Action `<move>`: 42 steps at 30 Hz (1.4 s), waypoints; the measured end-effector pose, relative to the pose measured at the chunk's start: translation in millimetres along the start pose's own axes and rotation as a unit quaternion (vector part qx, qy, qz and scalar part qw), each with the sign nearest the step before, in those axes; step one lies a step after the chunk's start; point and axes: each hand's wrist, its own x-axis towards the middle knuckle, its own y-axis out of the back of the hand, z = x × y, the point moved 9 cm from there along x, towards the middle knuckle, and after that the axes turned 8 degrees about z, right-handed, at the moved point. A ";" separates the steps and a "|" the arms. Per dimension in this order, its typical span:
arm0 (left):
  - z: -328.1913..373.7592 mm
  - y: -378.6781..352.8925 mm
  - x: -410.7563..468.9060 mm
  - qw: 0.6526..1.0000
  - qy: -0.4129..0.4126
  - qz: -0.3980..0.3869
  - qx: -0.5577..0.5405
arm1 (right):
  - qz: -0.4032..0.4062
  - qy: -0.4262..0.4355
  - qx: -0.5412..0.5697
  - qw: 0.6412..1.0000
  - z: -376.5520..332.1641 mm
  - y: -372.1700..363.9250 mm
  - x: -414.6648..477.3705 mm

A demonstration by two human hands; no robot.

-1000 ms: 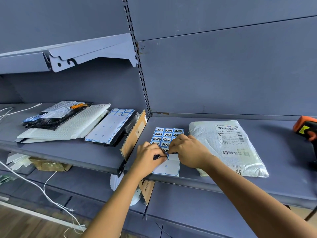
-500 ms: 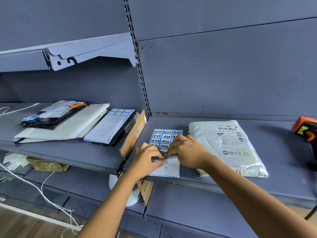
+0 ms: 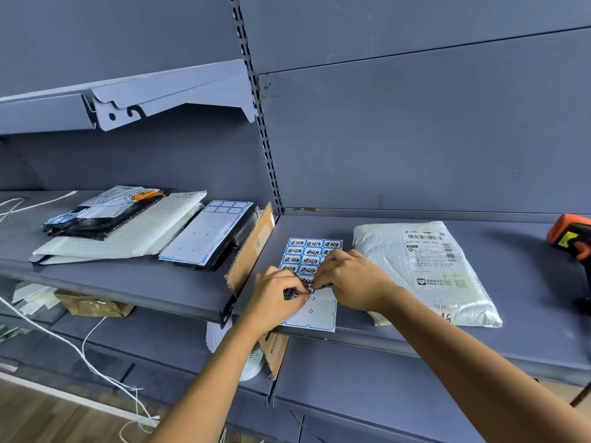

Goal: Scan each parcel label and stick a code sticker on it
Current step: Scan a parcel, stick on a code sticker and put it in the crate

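Sheet [image 3: 311,254] lies on the shelf [image 3: 527,314], just left of the white parcel [image 3: 425,276]. Left hand [image 3: 275,297] pinches a sticker [image 3: 295,292] mid-sheet. Right hand [image 3: 350,279] has its fingers curled onto the sheet right beside it, probably pinching, hard to tell. Scanner [image 3: 569,238] sits far right.

Blue sticker sheet [image 3: 311,257] flat on shelf, just left of white parcel [image 3: 425,273], label up.

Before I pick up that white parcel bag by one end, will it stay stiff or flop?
The white parcel bag would probably sag: its wrinkled plastic skin bulges softly, like cloth inside. It likely slides easily, glossy film on the smooth shelf. Lying flat and low, it shouldn't roll or tip.
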 end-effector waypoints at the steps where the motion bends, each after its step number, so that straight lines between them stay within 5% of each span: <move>1: 0.6 0.5 -0.6 1.000 0.003 0.001 -0.001 | 0.002 0.000 -0.002 1.000 -0.2 0.4 0.2; 20: -3.3 7.1 -8.4 0.994 0.061 0.031 -0.088 | 0.033 0.013 -0.065 0.997 -4.2 2.8 3.8; 27: -14.4 9.4 -9.6 0.974 0.142 0.023 -0.175 | 0.073 0.023 -0.070 0.995 -6.5 8.7 4.4; 32: -5.3 28.0 -5.2 0.965 0.145 0.091 -0.200 | 0.133 -0.073 0.052 0.987 7.4 26.9 5.0; 36: 15.5 43.0 3.5 0.966 0.102 0.173 -0.162 | 0.248 -0.219 0.107 0.938 31.7 66.5 -10.5; 39: 48.6 54.1 13.6 0.965 0.021 0.255 -0.067 | 0.218 -0.385 0.283 0.851 56.6 77.5 -27.9; 42: 88.3 54.1 23.4 0.948 -0.044 0.315 -0.004 | 0.165 -0.453 0.439 0.758 65.6 81.0 -48.9</move>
